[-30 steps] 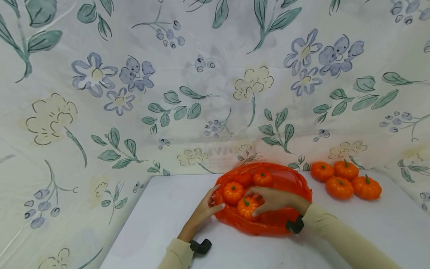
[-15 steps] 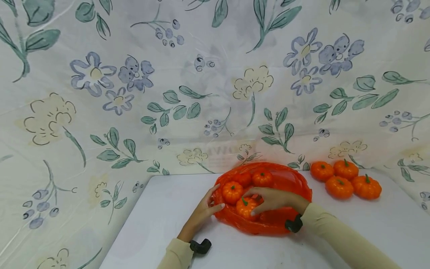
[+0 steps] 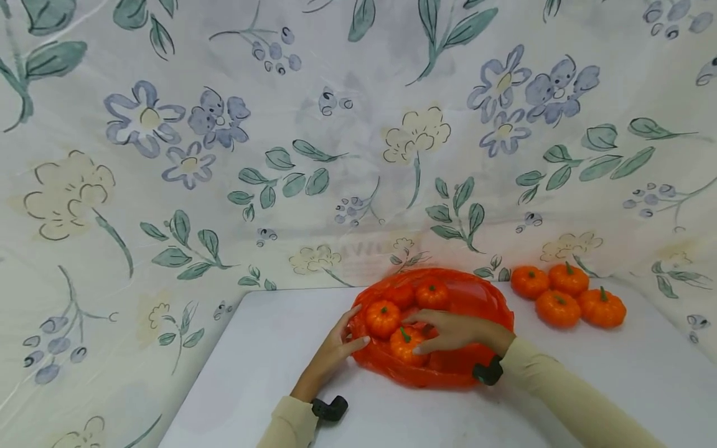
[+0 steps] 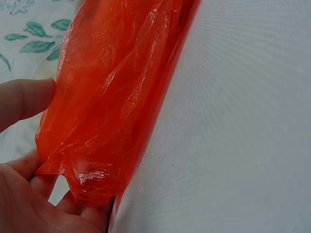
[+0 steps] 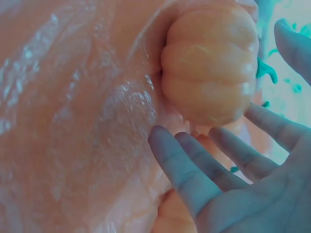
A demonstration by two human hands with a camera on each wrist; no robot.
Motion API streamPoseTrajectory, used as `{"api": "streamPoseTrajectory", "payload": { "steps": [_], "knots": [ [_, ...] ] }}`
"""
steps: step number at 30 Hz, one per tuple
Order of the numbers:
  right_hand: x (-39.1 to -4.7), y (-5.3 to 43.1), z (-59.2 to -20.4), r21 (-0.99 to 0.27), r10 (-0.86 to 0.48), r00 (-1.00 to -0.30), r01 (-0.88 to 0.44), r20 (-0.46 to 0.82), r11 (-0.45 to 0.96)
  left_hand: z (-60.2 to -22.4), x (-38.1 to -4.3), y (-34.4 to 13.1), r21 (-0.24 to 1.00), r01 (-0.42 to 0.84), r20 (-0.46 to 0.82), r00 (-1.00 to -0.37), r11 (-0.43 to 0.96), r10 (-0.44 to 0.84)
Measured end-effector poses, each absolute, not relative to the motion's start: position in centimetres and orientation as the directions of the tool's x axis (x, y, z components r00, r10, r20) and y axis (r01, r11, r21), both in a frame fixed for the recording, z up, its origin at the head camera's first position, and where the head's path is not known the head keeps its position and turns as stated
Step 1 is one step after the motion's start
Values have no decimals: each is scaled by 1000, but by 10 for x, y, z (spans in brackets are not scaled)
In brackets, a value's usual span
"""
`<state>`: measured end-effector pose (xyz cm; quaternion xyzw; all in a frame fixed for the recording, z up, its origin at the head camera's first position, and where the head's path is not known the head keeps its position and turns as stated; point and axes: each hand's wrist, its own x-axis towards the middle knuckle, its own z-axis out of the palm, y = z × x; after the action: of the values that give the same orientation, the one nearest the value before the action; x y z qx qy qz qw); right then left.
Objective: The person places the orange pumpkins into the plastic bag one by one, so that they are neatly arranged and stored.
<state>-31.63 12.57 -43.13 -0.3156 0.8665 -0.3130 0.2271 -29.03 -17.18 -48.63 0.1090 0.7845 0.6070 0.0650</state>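
Note:
An orange-red plastic bag [image 3: 392, 368] lies spread on the white table, several small pumpkins in it. Along the bag's left side my left hand [image 3: 330, 351] rests with thumb and fingers spread; up close in the left wrist view, the crinkled plastic lies between thumb and fingertips. My right hand [image 3: 448, 330] reaches over the bag at the frontmost pumpkin [image 3: 402, 350], fingers on its far side and thumb near its right. In the right wrist view, these fingers are extended and spread, fingertips right at a ribbed pumpkin [image 5: 209, 68]. Behind sit another pumpkin [image 3: 383, 318] and a farther one [image 3: 432, 294].
Several more small pumpkins [image 3: 559, 309] with green stems stand grouped on the table [image 3: 241, 367] to the right of the bag. A floral cloth [image 3: 313, 186] hangs behind the table's far edge. Both wrists carry a black camera mount [image 3: 330, 409].
The head view has shifted slightly, so everything sits a little farther left. Both hands stay almost the same relative to the bag and the pumpkins.

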Motion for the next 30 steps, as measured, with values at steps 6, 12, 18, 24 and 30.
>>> {"api": "streamPoseTrajectory", "payload": {
  "steps": [6, 12, 18, 24, 30],
  "knots": [
    [-314, 141, -426, -720, -672, -729, -398, -128, 569, -488, -292, -170, 966, 83, 19, -968, 245, 251],
    [-305, 167, -408, -723, -644, -764, -423, -39, 546, -487, -292, -169, 963, 82, 18, -969, 255, 245],
    [-294, 210, -399, -744, -620, -784, -417, 4, 522, -485, -292, -169, 960, 75, 9, -970, 268, 242],
    [-282, 249, -398, -771, -566, -823, -387, 43, 505, -482, -291, -168, 963, 87, 27, -973, 255, 229],
    [-268, 280, -399, -730, -500, -862, -391, 77, 561, -482, -292, -168, 966, 88, 30, -972, 244, 234]
  ]
}}
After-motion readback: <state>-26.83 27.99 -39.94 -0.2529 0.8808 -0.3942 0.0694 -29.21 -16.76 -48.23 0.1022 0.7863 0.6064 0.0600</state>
